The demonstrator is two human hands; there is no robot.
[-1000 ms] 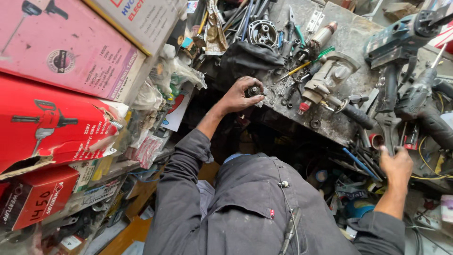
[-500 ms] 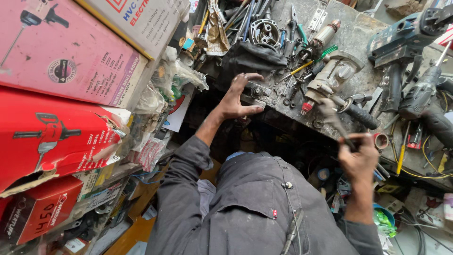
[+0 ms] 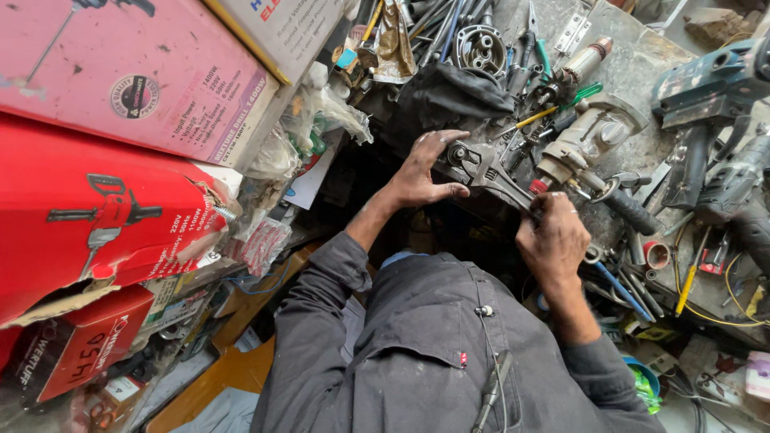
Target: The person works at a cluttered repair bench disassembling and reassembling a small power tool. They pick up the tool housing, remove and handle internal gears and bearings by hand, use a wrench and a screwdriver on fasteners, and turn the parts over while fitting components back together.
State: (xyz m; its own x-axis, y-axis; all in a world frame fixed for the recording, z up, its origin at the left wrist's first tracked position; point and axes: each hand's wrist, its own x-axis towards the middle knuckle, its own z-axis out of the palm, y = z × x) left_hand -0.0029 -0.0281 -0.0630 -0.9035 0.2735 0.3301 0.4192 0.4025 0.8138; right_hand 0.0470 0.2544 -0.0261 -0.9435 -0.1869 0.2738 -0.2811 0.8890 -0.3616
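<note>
Right hand [image 3: 553, 240] has swung in from the bench's near edge and now grips the handle of the adjustable wrench [image 3: 491, 170], so both hands are on it. Left hand [image 3: 425, 168] cups the wrench's head, fingers curled around it. Wrench lies near the front edge of the cluttered workbench [image 3: 642, 72], just in front of the grey power-tool body [image 3: 589, 132].

The adjustable wrench [image 3: 491, 172] is dull grey metal, greasy and scuffed. The workbench [image 3: 642, 64] top looks rough, stained and matt. The boxes [image 3: 120, 80] are glossy printed cardboard, the jacket [image 3: 417, 353] matt dark cloth.
</note>
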